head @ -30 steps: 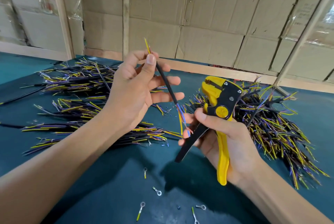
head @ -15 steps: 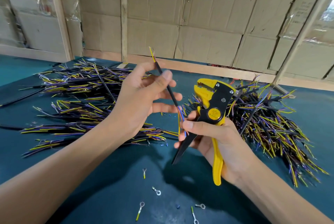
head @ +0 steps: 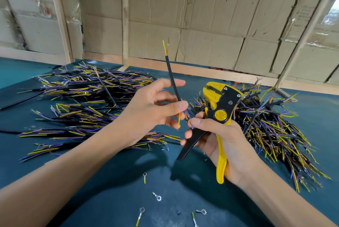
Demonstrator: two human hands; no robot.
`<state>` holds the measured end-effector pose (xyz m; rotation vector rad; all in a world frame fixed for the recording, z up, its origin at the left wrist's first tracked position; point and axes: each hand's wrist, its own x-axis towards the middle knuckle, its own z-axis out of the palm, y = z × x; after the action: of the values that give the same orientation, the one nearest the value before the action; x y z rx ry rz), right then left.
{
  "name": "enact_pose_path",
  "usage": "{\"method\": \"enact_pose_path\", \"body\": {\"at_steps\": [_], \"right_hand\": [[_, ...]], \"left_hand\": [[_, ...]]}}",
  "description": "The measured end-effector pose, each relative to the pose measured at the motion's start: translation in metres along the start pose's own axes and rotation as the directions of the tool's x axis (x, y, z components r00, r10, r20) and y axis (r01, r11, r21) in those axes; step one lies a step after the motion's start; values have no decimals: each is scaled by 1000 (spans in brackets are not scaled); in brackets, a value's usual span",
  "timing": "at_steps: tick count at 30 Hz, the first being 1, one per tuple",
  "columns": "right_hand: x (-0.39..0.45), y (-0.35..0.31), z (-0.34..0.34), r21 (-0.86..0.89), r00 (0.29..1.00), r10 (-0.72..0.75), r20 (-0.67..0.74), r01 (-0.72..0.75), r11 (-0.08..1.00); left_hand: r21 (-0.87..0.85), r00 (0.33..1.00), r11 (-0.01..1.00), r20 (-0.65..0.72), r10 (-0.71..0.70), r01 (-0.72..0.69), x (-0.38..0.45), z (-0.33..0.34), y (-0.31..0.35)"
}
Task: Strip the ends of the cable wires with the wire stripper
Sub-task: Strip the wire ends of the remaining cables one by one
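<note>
Your left hand [head: 150,109] pinches one black cable [head: 173,80] between thumb and fingers, holding it nearly upright above the green table [head: 201,199], its yellow wire hanging below your thumb. Your right hand [head: 225,142] grips the one wire stripper [head: 220,115], head up, just beside the cable's lower end. Two cable piles lie behind: the left pile [head: 88,103] and the right pile [head: 271,127]. About five ring terminals [head: 158,197] lie near you.

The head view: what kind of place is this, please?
Probably a small workshop bench for cable assembly. Heaps of cut cables lie on a green table, loose ring terminals lie near the person, and flattened cardboard lines the wall behind.
</note>
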<state>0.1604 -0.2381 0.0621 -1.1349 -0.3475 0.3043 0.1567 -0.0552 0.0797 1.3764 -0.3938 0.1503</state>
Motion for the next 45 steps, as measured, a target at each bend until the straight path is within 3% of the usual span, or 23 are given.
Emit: {"method": "enact_pose_path", "body": {"at_steps": [5, 14, 23, 29, 34, 45], "right_hand": [[1, 0, 0, 8, 1000, 21, -10, -21, 1000], [4, 0, -4, 49, 998, -26, -65, 29, 998], [3, 1, -5, -6, 997, -6, -75, 6, 1000], [1, 1, -3, -66, 1000, 24, 5, -24, 998], [-2, 2, -2, -252, 999, -3, -41, -7, 968], [-1, 4, 1, -263, 993, -62, -96, 35, 964]], "left_hand": [[7, 1000, 1000, -5, -13, 13, 0, -3, 0], [39, 972, 980, 123, -201, 197, 2, -16, 6], [156, 946, 960, 195, -259, 231, 1, -20, 11], [193, 955, 961, 184, -234, 198, 2, -19, 7], [206, 973, 965, 128, -191, 162, 2, -16, 1], [241, 996, 969, 61, -70, 54, 0, -6, -6]]}}
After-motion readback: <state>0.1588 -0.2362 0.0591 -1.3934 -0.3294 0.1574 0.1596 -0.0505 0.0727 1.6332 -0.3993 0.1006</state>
